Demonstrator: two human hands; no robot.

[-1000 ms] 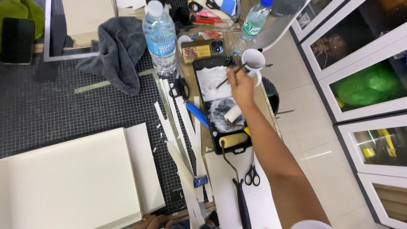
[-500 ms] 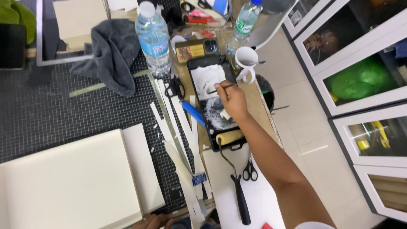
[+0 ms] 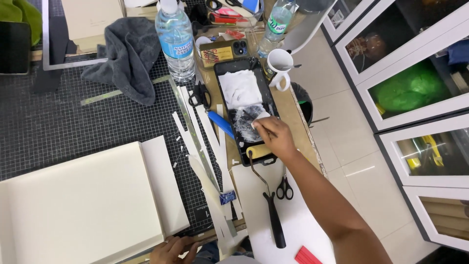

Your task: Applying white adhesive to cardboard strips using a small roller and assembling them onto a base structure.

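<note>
My right hand (image 3: 274,137) reaches over the lower half of a black paint tray (image 3: 267,93) smeared with white paste. Its fingertips pinch a small white object (image 3: 257,123) in the tray. Just below the hand lies a yellow roller (image 3: 257,151), its black handle (image 3: 276,222) pointing toward me. My left hand (image 3: 172,249) is at the bottom edge of view, fingers curled on the near edge of a large cream board (image 3: 83,200) that lies on the black cutting mat (image 3: 58,127).
A white mug (image 3: 279,62), two water bottles (image 3: 175,41) (image 3: 276,20) and a phone (image 3: 225,50) stand behind the tray. Grey cloth (image 3: 128,58), black scissors (image 3: 198,94), blue knife (image 3: 220,123), white strips (image 3: 202,146), small scissors (image 3: 284,188). Glass-door cabinets (image 3: 415,98) stand at right.
My right hand has come down from the mug to the lower half of the tray. The thin stick it held earlier no longer shows.
</note>
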